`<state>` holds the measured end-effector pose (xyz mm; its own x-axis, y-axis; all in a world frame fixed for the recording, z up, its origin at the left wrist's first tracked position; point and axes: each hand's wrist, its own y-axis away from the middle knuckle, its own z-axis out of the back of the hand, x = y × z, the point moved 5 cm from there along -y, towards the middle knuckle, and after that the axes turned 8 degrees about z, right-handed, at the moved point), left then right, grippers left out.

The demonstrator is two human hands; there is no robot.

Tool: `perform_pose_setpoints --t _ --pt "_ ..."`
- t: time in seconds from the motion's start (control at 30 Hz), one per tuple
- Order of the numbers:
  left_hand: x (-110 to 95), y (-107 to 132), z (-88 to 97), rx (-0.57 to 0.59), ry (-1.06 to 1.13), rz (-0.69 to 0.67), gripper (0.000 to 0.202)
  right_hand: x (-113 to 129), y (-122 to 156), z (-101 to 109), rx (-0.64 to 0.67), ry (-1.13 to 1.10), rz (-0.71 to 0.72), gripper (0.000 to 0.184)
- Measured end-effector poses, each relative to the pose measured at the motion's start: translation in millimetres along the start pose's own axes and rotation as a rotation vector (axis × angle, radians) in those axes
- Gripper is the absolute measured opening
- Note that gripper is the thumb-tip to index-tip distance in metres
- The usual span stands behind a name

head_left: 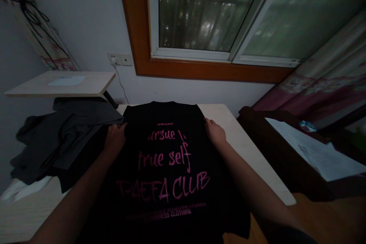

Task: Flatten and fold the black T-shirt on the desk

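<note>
A black T-shirt (168, 167) with pink lettering is spread over the table, its printed side up and its lower part hanging toward me. My left hand (116, 137) grips the shirt's left edge, fingers closed on the cloth. On the opposite edge, my right hand (215, 132) pinches the fabric near the upper right side. Both sides look folded inward, since the ends of the top printed lines are cut off. Close beside my left hand lies a heap of dark grey clothes (57, 137).
The pale table (246, 141) shows to the right of the shirt. A raised shelf (94, 84) with a paper stands at the left, above the clothes. Behind are a wall socket (120, 59) and a window. At the right, a white sheet (311, 148) lies on dark brown furniture.
</note>
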<state>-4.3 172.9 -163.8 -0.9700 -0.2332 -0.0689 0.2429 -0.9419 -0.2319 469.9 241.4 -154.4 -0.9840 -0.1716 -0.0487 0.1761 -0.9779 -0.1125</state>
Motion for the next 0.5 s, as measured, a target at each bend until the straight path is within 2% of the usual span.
perform_pose_setpoints --t 0.27,0.5 --pt "-6 -39 -14.5 0.045 0.056 0.046 0.060 -5 -26 -1 -0.006 -0.044 -0.017 0.042" --pt "-8 -56 -14.6 0.047 0.061 0.074 0.057 -4 -46 -4 -0.020 -0.027 -0.026 0.040"
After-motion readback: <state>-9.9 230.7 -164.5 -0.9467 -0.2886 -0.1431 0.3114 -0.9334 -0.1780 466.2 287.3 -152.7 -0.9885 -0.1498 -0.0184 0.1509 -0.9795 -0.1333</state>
